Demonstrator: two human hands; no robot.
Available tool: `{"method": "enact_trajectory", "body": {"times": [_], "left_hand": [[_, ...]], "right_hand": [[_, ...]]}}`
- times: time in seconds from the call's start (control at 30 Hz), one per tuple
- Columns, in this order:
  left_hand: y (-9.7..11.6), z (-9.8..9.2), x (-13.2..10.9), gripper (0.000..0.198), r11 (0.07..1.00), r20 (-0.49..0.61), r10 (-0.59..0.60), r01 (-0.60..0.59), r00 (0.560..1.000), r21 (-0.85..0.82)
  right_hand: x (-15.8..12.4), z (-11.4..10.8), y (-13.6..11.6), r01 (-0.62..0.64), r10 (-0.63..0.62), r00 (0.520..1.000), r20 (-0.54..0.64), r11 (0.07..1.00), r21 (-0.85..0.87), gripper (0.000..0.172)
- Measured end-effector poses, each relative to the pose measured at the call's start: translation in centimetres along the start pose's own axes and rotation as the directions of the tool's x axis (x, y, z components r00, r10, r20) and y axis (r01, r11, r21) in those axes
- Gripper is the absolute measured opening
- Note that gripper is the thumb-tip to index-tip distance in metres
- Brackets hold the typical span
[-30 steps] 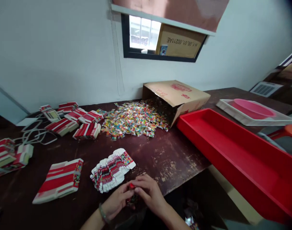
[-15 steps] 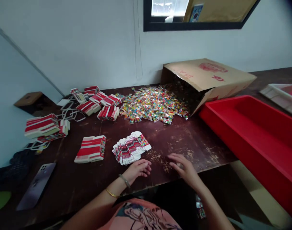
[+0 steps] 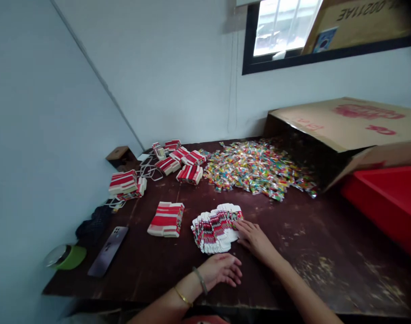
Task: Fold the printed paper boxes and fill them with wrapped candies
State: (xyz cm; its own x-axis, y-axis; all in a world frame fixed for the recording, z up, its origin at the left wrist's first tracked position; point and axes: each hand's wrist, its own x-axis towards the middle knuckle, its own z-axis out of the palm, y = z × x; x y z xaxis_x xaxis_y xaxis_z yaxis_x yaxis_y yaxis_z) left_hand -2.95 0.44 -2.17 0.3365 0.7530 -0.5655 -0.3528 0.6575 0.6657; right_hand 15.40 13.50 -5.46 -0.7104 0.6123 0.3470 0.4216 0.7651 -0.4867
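Observation:
My right hand [image 3: 253,236] lies on the dark table with its fingers stretched out, the tips touching the right edge of a fanned stack of flat red-and-white printed cartons [image 3: 215,227]. My left hand [image 3: 222,271] rests flat on the table just below that fan, fingers loosely apart, holding nothing. A squared stack of the same flat cartons [image 3: 167,219] lies to the left of the fan. Behind them spreads a heap of small colourful wrapped sweets [image 3: 256,168], spilling from a tipped cardboard box [image 3: 347,128].
More bundles of red-and-white cartons [image 3: 124,183] and loose rubber bands lie at the back left. A phone [image 3: 107,257] and a green-lidded container [image 3: 65,257] sit near the table's left edge. A red tray [image 3: 390,204] stands at the right. The wall is close behind.
The view has swung left and closer. My right hand reached left to the fanned cartons; my left hand now lies flat below them. A second ago both hands held a small red item.

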Motion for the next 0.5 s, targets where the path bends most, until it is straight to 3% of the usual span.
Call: {"method": "enact_trajectory", "body": {"times": [0.1,0.17,0.27,0.33,0.4,0.5], "left_hand": [[0.3,-0.2,0.0,0.044,1.0,0.025,0.0,-0.001,1.0,0.019],[0.9,-0.2,-0.3,0.045,0.999,0.042,0.035,-0.033,0.999,-0.033],[1.7,-0.1,-0.6,0.046,0.967,0.073,0.146,-0.127,0.987,-0.222],[2.0,0.3,-0.4,0.039,0.943,0.015,0.19,-0.178,0.982,-0.283],[1.8,0.8,0.0,0.029,0.952,-0.082,0.181,-0.195,0.98,-0.235],[0.8,1.8,0.4,0.024,0.988,-0.098,0.113,-0.123,0.989,-0.098]], "right_hand": [[1.5,-0.8,0.7,0.007,-0.01,1.0,0.029,0.994,0.111,0.024],[1.4,-1.6,-0.3,-0.03,0.042,0.997,-0.062,0.985,0.17,0.026],[-0.6,-2.0,-4.5,-0.027,0.053,0.981,-0.188,0.99,0.138,0.024],[-2.1,-1.8,-7.6,0.045,-0.031,0.991,-0.134,0.993,0.107,0.022],[-3.1,-1.5,-9.5,0.057,-0.048,0.994,-0.099,0.994,0.09,0.025],[-3.3,-1.5,-9.7,-0.077,0.081,0.986,-0.148,0.997,0.029,0.031]]}}
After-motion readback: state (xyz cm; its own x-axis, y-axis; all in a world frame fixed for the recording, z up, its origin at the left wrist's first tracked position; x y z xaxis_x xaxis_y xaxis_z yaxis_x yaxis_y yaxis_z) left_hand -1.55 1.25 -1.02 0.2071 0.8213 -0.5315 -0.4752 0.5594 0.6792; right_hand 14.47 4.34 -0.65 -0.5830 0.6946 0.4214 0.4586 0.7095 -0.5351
